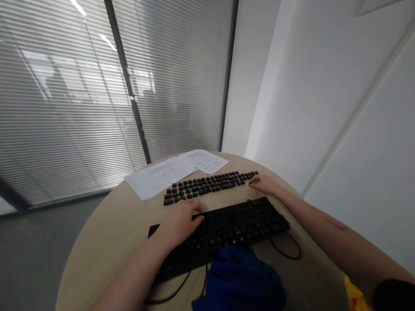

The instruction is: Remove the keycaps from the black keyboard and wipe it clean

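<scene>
A black keyboard (240,224) lies aslant on the round wooden table, several of its keys seemingly off. Beyond it, loose black keycaps (207,185) are laid out in rows. My left hand (181,220) rests over the left part of the keyboard, thumb and fingers apart, fingertips reaching past its far edge. My right hand (263,184) is at the right end of the keycap rows, with thumb and fingers pinched on a small dark piece that looks like a keycap (250,183).
Printed paper sheets (165,175) lie behind the rows at the far left. A crumpled blue cloth (240,280) sits in front of the keyboard. The keyboard's black cable (293,257) loops at the right. A glass partition with blinds (181,86) and a white wall (324,95) enclose the table.
</scene>
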A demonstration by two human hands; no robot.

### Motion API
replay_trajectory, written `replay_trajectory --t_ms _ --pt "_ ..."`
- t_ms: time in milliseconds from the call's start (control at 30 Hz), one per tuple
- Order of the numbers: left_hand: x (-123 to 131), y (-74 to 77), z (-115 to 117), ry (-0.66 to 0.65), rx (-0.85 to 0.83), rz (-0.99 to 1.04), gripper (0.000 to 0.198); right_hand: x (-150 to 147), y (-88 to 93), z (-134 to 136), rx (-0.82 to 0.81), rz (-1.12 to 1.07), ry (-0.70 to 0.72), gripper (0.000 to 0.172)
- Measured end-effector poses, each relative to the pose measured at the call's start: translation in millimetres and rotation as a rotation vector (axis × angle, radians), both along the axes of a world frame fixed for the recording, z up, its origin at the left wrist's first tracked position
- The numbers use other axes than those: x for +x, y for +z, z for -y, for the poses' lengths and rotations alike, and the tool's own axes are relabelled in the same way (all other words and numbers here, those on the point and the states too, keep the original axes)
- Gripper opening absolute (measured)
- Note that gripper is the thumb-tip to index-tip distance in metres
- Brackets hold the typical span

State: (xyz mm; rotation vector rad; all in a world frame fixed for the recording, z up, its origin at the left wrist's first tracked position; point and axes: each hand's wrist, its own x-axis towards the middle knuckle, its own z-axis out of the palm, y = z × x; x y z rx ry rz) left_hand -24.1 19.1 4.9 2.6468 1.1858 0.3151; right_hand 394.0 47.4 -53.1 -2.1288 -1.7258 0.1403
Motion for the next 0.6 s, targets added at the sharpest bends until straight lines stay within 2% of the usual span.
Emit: replay_trajectory --t_ms 200,600 --pt "-5 1.5 -1 -0.004 -0.040 -0.041 0.021 5 -7.4 -22 0.001 -0.023 0.062 0.020" --pt "-8 11.1 -1 0.026 -0.071 -0.056 0.026 17 -7.6 -11 0.061 -0.026 0.096 0.031"
